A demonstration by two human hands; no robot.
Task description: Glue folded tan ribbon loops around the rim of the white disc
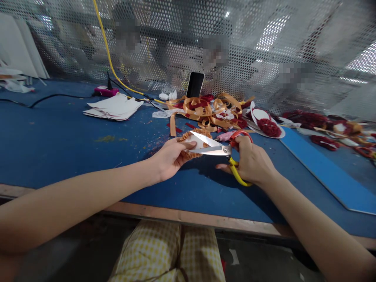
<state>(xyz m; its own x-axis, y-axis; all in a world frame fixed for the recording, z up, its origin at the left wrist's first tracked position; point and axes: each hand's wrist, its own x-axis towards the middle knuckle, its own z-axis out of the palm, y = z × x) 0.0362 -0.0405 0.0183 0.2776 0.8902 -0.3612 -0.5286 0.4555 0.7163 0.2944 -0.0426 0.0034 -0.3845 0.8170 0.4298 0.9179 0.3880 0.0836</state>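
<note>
My left hand (173, 156) is closed on a small rosette (196, 135) with a ruffled orange-gold ribbon edge and a white centre; the thumb presses on its face. In my right hand (253, 158) is a pair of scissors (225, 150) with one red and one yellow handle loop. The blades are spread apart and lie over the rosette, pointing left. Part of the rosette is hidden behind the blades and my fingers. Just behind the scissors lies a pink object (225, 136), partly covered.
Gold and dark red ribbons (205, 111) lie tangled ahead, before a leaning phone (195, 84). White card pieces (114, 106) are stacked at left. A dark red rosette on white card (268, 127) and a light blue board (326, 168) lie right. A perforated metal screen (164, 43) stands behind.
</note>
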